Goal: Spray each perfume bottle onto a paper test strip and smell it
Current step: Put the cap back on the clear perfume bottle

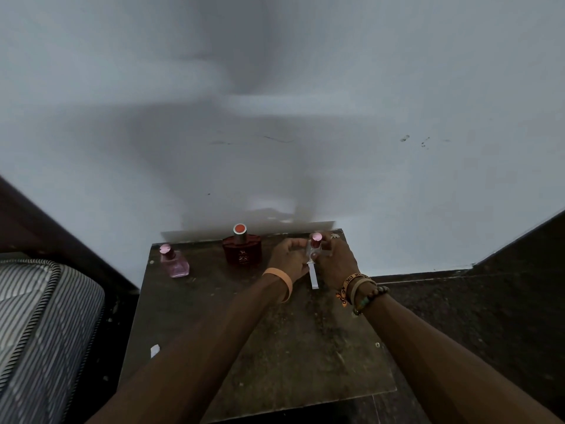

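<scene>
Only one view here, the head camera looking down at a dark, scuffed table point(275, 362) pushed up against a white wall point(397, 117).

I'll use the red bottle point(242, 250) as the anchor. It stands upright at the back of the table, close to the wall, with a silver and red cap on. Well off to its left is a pink bottle point(175, 262), also capped and upright, and nobody's touching it.

Just to the right of the red bottle, both hands meet. The right hand point(334, 258) is wrapped around a small pink-capped bottle point(316, 240), so only the cap and a bit of clear glass show. The left hand point(287, 258) has its fingers curled in and looks to be pinching a white paper strip point(313, 278) right up against that bottle. The strip hangs down between the two wrists.

There's a peach wristband point(281, 283) on the left wrist, and a stack of bracelets point(359, 290) plus a ring point(334, 236) on the right.

Far left of the red bottle and nearer the camera, there's a striped mattress point(39, 332) and a little paper scrap point(155, 350) at the table's edge.
</scene>
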Available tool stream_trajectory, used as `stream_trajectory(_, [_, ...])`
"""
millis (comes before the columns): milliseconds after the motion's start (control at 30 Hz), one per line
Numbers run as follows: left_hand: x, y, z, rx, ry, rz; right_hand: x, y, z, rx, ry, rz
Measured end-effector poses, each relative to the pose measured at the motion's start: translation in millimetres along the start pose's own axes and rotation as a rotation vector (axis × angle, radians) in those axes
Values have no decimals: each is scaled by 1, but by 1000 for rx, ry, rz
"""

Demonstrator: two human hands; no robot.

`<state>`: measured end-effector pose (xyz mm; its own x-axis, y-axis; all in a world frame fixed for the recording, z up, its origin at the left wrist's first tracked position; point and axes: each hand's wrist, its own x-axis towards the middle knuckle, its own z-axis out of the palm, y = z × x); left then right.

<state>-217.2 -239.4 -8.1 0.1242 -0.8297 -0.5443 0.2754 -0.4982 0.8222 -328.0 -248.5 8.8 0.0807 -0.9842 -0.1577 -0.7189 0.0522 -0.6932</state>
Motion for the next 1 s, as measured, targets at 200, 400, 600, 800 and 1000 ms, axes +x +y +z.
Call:
stream_trajectory(200, [3, -7, -1, 35, 1, 7, 1, 5, 6, 52, 16, -16])
stream_trajectory(400, [5, -10, -2, 19, 6, 5, 2, 9, 10, 92, 26, -10])
stream_trajectory(600, [6, -11, -3, 30, -12, 5, 1, 17, 14, 18, 44, -22])
stream_trajectory(800, [-4, -9, -9, 58, -19, 8, -9, 9, 6, 34, 64, 78])
stream_trajectory(1000, [-30, 6, -20, 118, -76, -17, -35, 1, -13, 102, 218, 135])
